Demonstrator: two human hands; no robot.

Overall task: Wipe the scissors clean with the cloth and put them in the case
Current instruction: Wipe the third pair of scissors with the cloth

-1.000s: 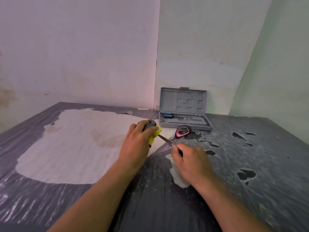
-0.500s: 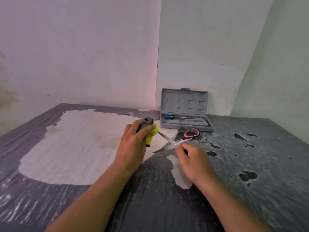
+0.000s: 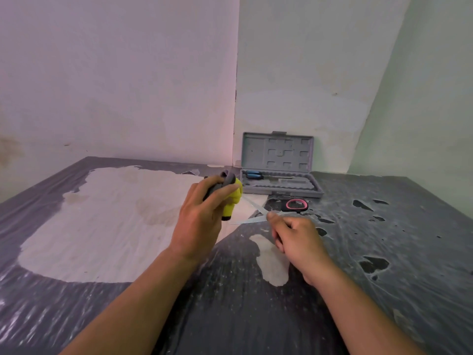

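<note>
The left hand (image 3: 202, 216) grips the bunched yellow and grey cloth (image 3: 231, 198) against one blade; the right hand (image 3: 297, 242) is curled around a handle of the scissors (image 3: 258, 213), hidden under its fingers. A second ago the blades lay together — now they stand spread in a V, so each edge seems ready to be wiped on its own. The blades are thin and bright steel, the free handle loop pink and black, low over the worn table (image 3: 384, 265). Just behind, the grey case (image 3: 279, 172) stands open with a blue-handled tool (image 3: 253, 174) inside — the scissors are not yet in it

No text can be read.
</note>
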